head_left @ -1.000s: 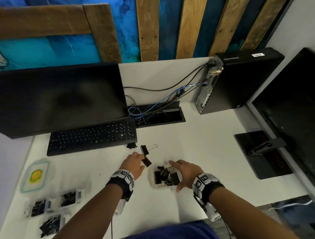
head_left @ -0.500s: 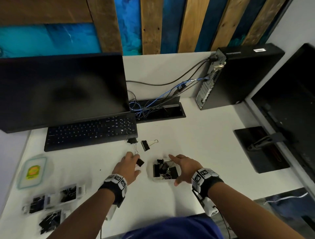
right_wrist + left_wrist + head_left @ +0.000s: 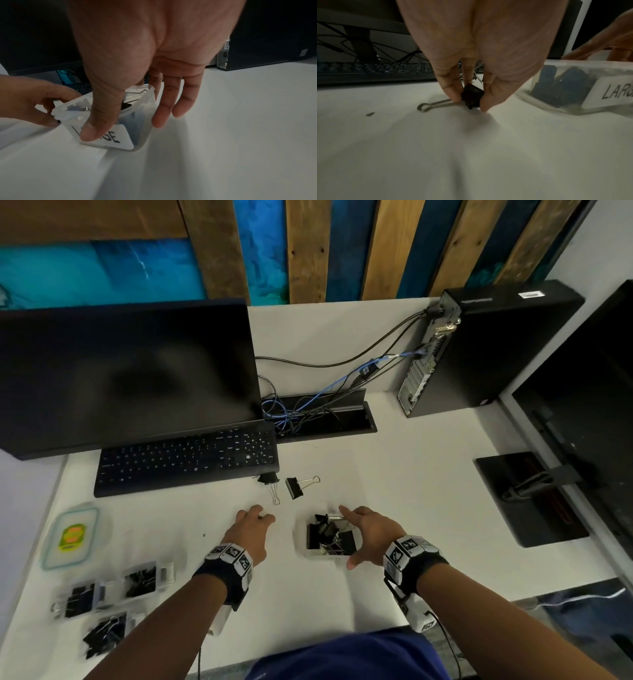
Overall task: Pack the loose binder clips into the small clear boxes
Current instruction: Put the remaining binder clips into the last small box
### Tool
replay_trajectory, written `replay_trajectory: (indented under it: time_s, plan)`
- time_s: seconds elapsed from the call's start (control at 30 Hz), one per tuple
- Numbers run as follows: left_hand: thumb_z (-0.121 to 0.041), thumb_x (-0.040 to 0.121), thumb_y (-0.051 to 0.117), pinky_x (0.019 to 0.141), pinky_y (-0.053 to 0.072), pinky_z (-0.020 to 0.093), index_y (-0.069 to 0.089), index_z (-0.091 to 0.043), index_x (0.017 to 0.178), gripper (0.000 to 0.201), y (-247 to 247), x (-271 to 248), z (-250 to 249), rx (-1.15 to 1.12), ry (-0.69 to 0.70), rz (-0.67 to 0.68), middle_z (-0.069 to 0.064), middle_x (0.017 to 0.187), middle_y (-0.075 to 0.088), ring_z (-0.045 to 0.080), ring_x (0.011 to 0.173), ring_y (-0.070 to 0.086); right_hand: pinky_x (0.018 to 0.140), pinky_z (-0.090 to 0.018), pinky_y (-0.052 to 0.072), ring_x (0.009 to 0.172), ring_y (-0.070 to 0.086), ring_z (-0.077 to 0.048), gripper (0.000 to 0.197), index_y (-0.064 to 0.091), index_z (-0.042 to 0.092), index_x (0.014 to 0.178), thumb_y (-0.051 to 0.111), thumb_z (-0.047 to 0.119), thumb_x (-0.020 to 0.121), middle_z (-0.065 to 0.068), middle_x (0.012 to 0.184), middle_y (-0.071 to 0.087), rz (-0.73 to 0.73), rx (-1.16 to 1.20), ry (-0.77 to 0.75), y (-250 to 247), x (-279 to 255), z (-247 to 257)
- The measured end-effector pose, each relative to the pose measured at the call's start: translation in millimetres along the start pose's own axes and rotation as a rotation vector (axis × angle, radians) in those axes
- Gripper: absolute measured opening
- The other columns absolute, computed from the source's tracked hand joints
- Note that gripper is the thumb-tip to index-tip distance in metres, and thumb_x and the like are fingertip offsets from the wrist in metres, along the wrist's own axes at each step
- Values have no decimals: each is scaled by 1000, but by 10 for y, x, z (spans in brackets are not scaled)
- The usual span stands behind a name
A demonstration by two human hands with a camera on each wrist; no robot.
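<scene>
A small clear box (image 3: 303,553) labelled "LARGE" (image 3: 109,136) sits on the white desk, holding several black binder clips (image 3: 329,537). My right hand (image 3: 346,537) grips it, thumb (image 3: 96,125) on the labelled side and fingers (image 3: 171,102) on the far side. Just left of the box, my left hand (image 3: 265,515) pinches one black binder clip (image 3: 472,96) against the desk, its wire handle (image 3: 428,106) lying flat. Two loose clips (image 3: 270,479) (image 3: 294,487) lie near the keyboard's right end.
A keyboard (image 3: 185,460) and monitor (image 3: 126,374) stand behind my left hand. Three small boxes with clips (image 3: 140,577) (image 3: 80,599) (image 3: 106,635) and a lid (image 3: 70,537) lie at the front left. Cable tray (image 3: 325,419), computer tower (image 3: 489,347) and monitor stand (image 3: 527,498) are at the right.
My left hand has come down to the desk beside the box with the clip still in its fingers. The right hand stays on the box.
</scene>
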State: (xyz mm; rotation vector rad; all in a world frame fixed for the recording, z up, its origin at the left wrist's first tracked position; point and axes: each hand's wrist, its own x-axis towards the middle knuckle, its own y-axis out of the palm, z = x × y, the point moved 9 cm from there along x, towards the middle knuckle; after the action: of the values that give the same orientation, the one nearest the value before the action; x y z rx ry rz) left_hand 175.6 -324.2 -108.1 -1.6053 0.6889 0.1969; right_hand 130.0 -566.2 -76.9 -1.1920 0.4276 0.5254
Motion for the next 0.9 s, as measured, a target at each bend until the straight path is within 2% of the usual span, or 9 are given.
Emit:
replay_trajectory:
  time_s: [0.07, 0.17, 0.3, 0.43, 0.5, 0.6, 0.7, 0.77, 0.9]
  plan:
    - [3, 82, 51, 100, 41, 26, 44, -23, 138, 62, -23, -2, 19, 11, 20, 0, -1, 143, 33, 20, 125, 36, 99, -38, 48, 129, 49, -21, 119, 11, 39, 155, 87, 47, 63, 7, 147, 36, -4, 5, 3, 5, 1, 15]
    - [-8, 86, 57, 94, 46, 30, 52, -21, 128, 44, -106, -22, 98, 70, 19, -36, 3, 130, 43, 20, 113, 48, 99, -38, 48, 128, 50, -21, 120, 11, 39, 155, 87, 47, 62, 8, 146, 37, -7, 20, 9, 12, 0, 33]
    - [-35, 89, 63, 90, 47, 35, 48, -21, 125, 41, -133, -94, 206, 121, -25, -20, 4, 125, 44, 22, 112, 47, 99, -38, 48, 127, 50, -21, 121, 11, 37, 155, 87, 47, 63, 7, 145, 37, -9, 34, 12, 40, 4, 53]
    - [-42, 86, 64, 83, 46, 36, 48, -19, 112, 38, -169, -176, 233, 115, -33, -76, 3, 114, 41, 22, 104, 48, 100, -38, 47, 129, 49, -21, 120, 11, 37, 156, 87, 46, 63, 6, 147, 37, -11, 43, 16, 49, -4, 79]
    - [-40, 88, 62, 82, 47, 35, 49, -18, 107, 31, -287, -195, 196, 31, -38, -108, 2, 110, 48, 21, 102, 52, 100, -38, 47, 130, 48, -22, 120, 11, 37, 156, 87, 46, 63, 7, 147, 36, -15, 45, 20, 52, -3, 85]
    - [-41, 91, 59, 79, 50, 33, 50, -20, 99, 24, -677, -228, -12, -207, -15, -260, -2, 98, 55, 17, 91, 55, 101, -37, 46, 131, 47, -22, 120, 11, 37, 156, 87, 46, 63, 7, 148, 36, -17, 48, 25, 59, 4, 92]
    - [-45, 92, 55, 80, 49, 31, 54, -22, 101, 24, -993, -281, -397, -309, 57, -384, -7, 98, 54, 14, 90, 54, 101, -37, 46, 131, 47, -22, 120, 11, 37, 156, 87, 46, 63, 7, 148, 36, -18, 52, 24, 61, 6, 116]
    - [-46, 93, 49, 80, 49, 31, 56, -22, 103, 27, -1064, -302, -625, -309, 105, -417, -6, 99, 54, 14, 92, 54, 101, -37, 46, 131, 47, -22, 120, 10, 36, 156, 87, 46, 64, 6, 148, 36, -20, 49, 20, 60, 6, 142]
    - [-56, 92, 44, 71, 48, 30, 58, -21, 88, 37, -954, -245, -828, -248, 107, -380, -5, 90, 56, 16, 86, 57, 102, -38, 46, 132, 46, -22, 120, 10, 35, 156, 87, 46, 64, 5, 149, 35, -17, 50, 25, 63, 12, 134]
